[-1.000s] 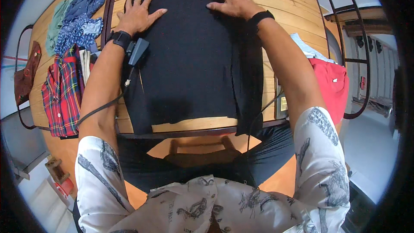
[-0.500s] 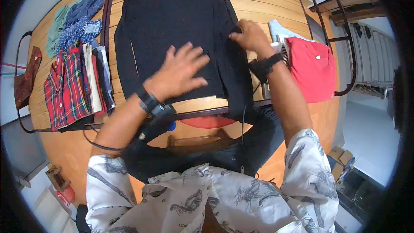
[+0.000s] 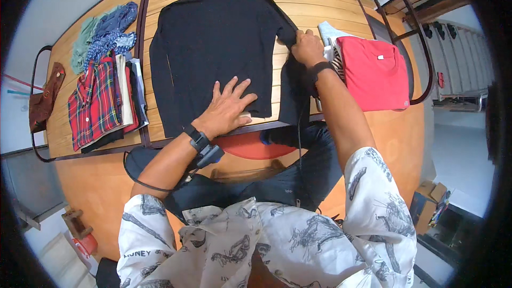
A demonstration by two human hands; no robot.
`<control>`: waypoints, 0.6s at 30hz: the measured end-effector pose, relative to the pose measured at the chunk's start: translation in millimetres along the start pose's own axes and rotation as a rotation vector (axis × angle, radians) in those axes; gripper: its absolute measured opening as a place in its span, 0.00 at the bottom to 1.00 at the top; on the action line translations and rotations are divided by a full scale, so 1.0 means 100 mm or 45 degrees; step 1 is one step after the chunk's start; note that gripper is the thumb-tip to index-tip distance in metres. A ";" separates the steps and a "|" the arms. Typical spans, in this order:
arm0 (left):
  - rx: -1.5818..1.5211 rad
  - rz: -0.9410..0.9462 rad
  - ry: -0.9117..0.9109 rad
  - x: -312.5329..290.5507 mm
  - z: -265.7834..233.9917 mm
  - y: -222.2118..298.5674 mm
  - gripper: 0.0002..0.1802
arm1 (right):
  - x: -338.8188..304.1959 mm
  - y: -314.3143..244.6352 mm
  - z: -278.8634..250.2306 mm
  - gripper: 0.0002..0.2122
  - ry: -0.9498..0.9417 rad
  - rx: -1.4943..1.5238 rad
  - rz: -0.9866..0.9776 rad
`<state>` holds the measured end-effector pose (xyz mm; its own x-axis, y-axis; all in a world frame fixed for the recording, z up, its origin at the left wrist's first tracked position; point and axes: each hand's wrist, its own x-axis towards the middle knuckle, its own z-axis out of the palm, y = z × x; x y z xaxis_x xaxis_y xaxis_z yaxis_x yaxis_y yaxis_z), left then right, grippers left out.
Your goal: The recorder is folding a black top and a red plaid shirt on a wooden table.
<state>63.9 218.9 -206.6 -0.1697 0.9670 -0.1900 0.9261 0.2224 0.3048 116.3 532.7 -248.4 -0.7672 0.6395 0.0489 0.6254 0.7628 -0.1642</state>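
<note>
A black long-sleeved top [image 3: 210, 42] lies spread on the wooden table, its collar end away from me and its hem near the table's front edge. My left hand [image 3: 226, 106] rests on the lower part near the hem, fingers spread, holding nothing. At the top's right side, my right hand [image 3: 308, 49] has its fingers closed on the right sleeve [image 3: 293, 93]. Bare wood shows between that sleeve and the body of the top. The sleeve's lower end reaches the front edge of the table.
At the left lie a red plaid shirt [image 3: 96, 106] with other folded clothes, crumpled blue and green garments [image 3: 109, 34], and a brown patterned cloth [image 3: 49, 96]. A folded red shirt [image 3: 373, 74] tops a pile at right. A red round seat [image 3: 253, 146] shows below the table edge.
My right hand has closed on the right sleeve, which now stands away from the body of the top. My left hand has come down flat closer to the hem.
</note>
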 end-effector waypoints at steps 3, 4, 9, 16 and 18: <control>0.055 0.058 0.043 0.00 0.10 0.11 0.30 | -0.02 -0.11 -0.14 0.18 -0.004 0.050 -0.099; 0.091 0.124 0.065 0.01 0.17 0.15 0.30 | 0.00 -0.10 -0.11 0.18 -0.002 0.050 -0.101; 0.043 0.242 0.076 -0.01 0.36 0.22 0.33 | 0.06 -0.12 0.13 0.25 0.168 0.253 -0.653; -0.208 -0.029 0.390 -0.30 0.06 -0.12 0.37 | 0.13 -0.03 0.02 0.25 -0.041 0.053 -0.581; -0.077 -0.246 0.425 -0.52 0.00 -0.30 0.37 | 0.17 -0.06 0.07 0.25 -0.064 0.051 -0.589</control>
<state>44.9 162.3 -206.1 -0.4484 0.8917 0.0620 0.8465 0.4014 0.3497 98.6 538.0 -253.1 -0.9708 0.2266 0.0785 0.2105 0.9620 -0.1742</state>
